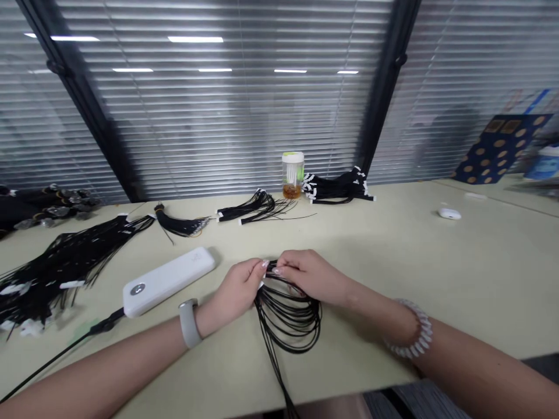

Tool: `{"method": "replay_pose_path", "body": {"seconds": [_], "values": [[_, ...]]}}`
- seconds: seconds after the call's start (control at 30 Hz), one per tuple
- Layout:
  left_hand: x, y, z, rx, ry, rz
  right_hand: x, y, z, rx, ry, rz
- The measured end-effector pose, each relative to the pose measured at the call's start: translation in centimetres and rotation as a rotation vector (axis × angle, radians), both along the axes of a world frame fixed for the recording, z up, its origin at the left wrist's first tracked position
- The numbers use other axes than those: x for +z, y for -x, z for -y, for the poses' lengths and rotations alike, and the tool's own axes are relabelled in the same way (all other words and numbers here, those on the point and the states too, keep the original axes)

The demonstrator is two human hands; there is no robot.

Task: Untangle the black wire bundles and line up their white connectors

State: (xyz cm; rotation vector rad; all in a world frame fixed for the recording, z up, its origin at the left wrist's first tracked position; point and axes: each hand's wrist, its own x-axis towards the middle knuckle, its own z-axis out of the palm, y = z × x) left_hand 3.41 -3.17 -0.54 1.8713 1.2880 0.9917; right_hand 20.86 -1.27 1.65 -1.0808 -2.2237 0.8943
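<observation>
A looped bundle of thin black cables hangs below my two hands, and its loose tail runs down over the table's front edge. My left hand is closed on the bundle's upper left, thumb on top, with a bit of white showing beside the fingers. Close by, my right hand pinches the upper right of the same bundle. A short dark stretch of cable shows between the two thumbs. The fingers underneath are mostly hidden.
A white power bank with a black cord lies left of my hands. Black cable bundles spread at the left, with more along the back. A lidded jar stands by the blinds; a white earbud case sits at right.
</observation>
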Motion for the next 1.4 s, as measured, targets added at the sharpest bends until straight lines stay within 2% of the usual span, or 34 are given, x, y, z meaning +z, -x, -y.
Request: {"method": "replay_pose_path", "body": {"seconds": [0.1, 0.23, 0.33, 0.6, 0.97, 1.03, 1.2, 1.3, 1.4], "values": [[0.1, 0.1, -0.1, -0.004, 0.065, 0.045, 0.2, -0.7, -0.6, -0.008, 0.132, -0.028], [0.3, 0.2, -0.1, -0.003, 0.115, 0.095, 0.4, -1.3, -1.1, 0.022, 0.088, 0.017], [0.5, 0.2, 0.0, -0.008, 0.092, 0.117, 0.6, -1.5, -1.3, 0.04, 0.078, 0.024], [0.5, 0.2, 0.0, -0.042, 0.093, 0.164, 1.4, -2.2, -1.7, 0.159, 0.361, -0.099], [0.3, 0.3, -0.1, 0.04, 0.071, 0.138, 0.9, -2.2, -2.3, 0.206, 0.344, -0.137], [0.3, 0.3, -0.2, 0.057, 0.045, 0.135, 0.9, -2.2, -2.0, 0.173, 0.279, -0.126], [0.4, 0.1, 0.0, 0.114, 0.037, 0.117, 1.5, -1.9, -0.8, 0.034, -0.091, -0.039], [0.5, 0.0, 0.0, 0.13, 0.028, 0.114, 1.8, -1.9, -0.5, 0.049, -0.146, 0.018], [0.5, 0.0, 0.0, 0.134, 0.082, 0.134, 1.7, -1.8, -0.5, 0.041, -0.277, 0.072]]}}
